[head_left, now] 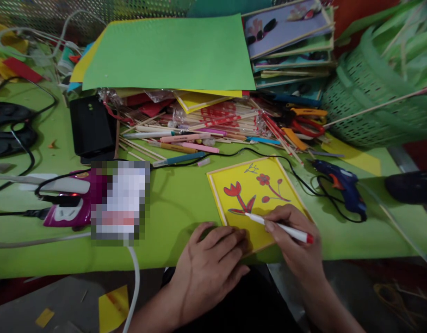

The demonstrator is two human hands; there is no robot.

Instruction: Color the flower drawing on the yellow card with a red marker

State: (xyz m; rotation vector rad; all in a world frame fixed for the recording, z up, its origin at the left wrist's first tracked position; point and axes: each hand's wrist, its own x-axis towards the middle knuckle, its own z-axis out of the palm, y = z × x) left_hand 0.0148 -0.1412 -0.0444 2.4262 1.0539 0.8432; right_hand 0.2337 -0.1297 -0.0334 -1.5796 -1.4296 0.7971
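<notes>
A yellow card with a wooden stick frame lies on the green table, drawn with red flowers. My right hand is closed around a white marker with a red cap; its tip touches the card by a red leaf. My left hand lies flat, fingers stretched, pressing on the card's near left corner.
A blue glue gun with a black cord lies right of the card. Pens, sticks and scissors are heaped behind, under green paper sheets. A green basket stands at the right. A purple device and a black box sit at the left.
</notes>
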